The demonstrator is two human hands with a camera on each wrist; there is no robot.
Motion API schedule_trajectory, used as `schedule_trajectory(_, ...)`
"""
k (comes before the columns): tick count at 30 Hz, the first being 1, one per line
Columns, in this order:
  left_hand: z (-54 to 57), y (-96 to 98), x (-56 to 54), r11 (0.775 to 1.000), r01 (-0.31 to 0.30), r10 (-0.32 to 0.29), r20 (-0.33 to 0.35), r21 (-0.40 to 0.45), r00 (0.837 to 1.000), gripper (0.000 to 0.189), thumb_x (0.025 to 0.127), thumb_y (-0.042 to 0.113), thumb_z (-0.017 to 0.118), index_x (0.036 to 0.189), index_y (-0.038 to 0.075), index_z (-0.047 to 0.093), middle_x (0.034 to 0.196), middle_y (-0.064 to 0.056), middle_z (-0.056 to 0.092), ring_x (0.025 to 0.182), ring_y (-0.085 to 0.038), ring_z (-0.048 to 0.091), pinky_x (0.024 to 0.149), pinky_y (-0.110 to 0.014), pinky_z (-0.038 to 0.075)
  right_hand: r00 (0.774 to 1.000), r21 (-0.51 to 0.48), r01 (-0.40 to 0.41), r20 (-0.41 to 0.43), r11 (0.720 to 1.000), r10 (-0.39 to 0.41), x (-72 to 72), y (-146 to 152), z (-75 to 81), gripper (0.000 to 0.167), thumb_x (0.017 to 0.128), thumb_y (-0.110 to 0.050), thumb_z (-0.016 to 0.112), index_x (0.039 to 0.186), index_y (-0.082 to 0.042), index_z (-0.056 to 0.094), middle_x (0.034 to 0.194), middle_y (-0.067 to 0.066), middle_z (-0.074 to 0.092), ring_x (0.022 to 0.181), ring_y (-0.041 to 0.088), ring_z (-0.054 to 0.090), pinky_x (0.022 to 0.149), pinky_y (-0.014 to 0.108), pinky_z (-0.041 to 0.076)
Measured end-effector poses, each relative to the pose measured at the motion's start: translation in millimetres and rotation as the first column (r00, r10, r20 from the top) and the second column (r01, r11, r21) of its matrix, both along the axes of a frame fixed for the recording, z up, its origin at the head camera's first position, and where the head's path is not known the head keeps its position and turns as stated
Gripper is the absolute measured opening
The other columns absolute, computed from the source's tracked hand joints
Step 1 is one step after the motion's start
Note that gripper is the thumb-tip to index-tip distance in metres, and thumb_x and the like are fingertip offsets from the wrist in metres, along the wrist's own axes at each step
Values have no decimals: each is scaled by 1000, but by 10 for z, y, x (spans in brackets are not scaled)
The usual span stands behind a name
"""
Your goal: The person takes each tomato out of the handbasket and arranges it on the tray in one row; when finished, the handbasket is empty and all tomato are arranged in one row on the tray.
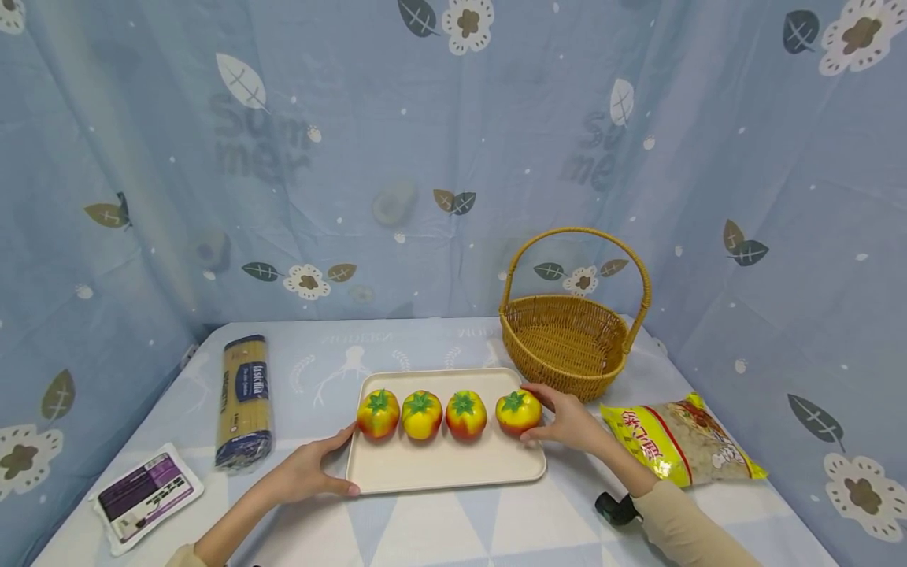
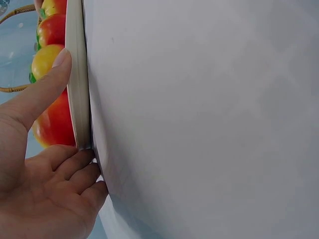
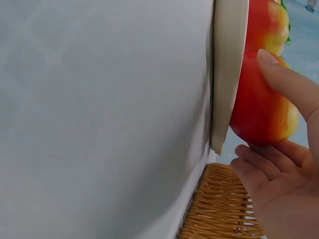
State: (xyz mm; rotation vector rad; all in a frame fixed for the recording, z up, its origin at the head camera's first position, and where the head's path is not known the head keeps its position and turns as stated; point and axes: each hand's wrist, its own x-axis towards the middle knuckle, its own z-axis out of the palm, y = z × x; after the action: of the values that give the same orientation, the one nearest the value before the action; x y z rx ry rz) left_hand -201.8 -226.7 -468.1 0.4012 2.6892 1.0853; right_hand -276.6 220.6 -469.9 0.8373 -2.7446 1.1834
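Note:
Four-sided and beige, a shallow tray [image 1: 439, 471] lies on the table with a row of several red-and-yellow tomatoes [image 1: 464, 415] with green tops. My left hand [image 1: 308, 471] holds the tray's left end, thumb at the front corner and forefinger beside the leftmost tomato [image 1: 378, 414]. In the left wrist view the thumb lies across the tray rim [image 2: 76, 89] while the other fingers bend against its end. At the other end, my right hand [image 1: 570, 421] grips the rightmost tomato [image 1: 519, 412]. Its thumb presses this tomato's near side [image 3: 259, 107], with the fingers behind.
A wicker basket [image 1: 567, 378] with a tall handle stands behind the tray's right end. A yellow food bag [image 1: 683, 441] lies to the right, near a dark object [image 1: 615, 509] by the sleeve. A spaghetti pack [image 1: 245, 402] and a white-and-purple package [image 1: 147, 498] lie left.

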Motion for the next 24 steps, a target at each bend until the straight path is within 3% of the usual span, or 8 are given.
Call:
schedule_trajectory(8, 8, 1, 1, 1000, 7, -7, 0, 5, 1000, 107, 66, 40, 86, 148, -2, 32, 148, -27, 32, 134, -50, 29, 110, -63, 22, 999, 13, 2, -47, 1000, -1, 19, 12, 128, 78, 70, -30, 87, 134, 0, 53, 134, 13, 57, 125, 34, 51, 103, 44, 43)
schedule_trajectory(16, 19, 8, 6, 1000, 0, 0, 9, 0, 1000, 107, 66, 40, 86, 148, -1, 32, 149, -26, 33, 135, -49, 29, 110, -63, 22, 994, 93, 12, -111, 996, -2, 21, 20, 170, 67, 73, -31, 85, 129, -4, 60, 127, 10, 62, 117, 30, 58, 96, 44, 50)
schedule_trajectory(24, 27, 10, 14, 1000, 1, -1, 7, 2, 1000, 106, 66, 40, 86, 148, -1, 32, 148, -26, 33, 134, -49, 29, 109, -63, 23, 999, 33, -1, -40, 999, 2, 28, -9, 158, 66, 74, -24, 85, 130, -4, 58, 130, 13, 59, 118, 33, 57, 96, 39, 50)
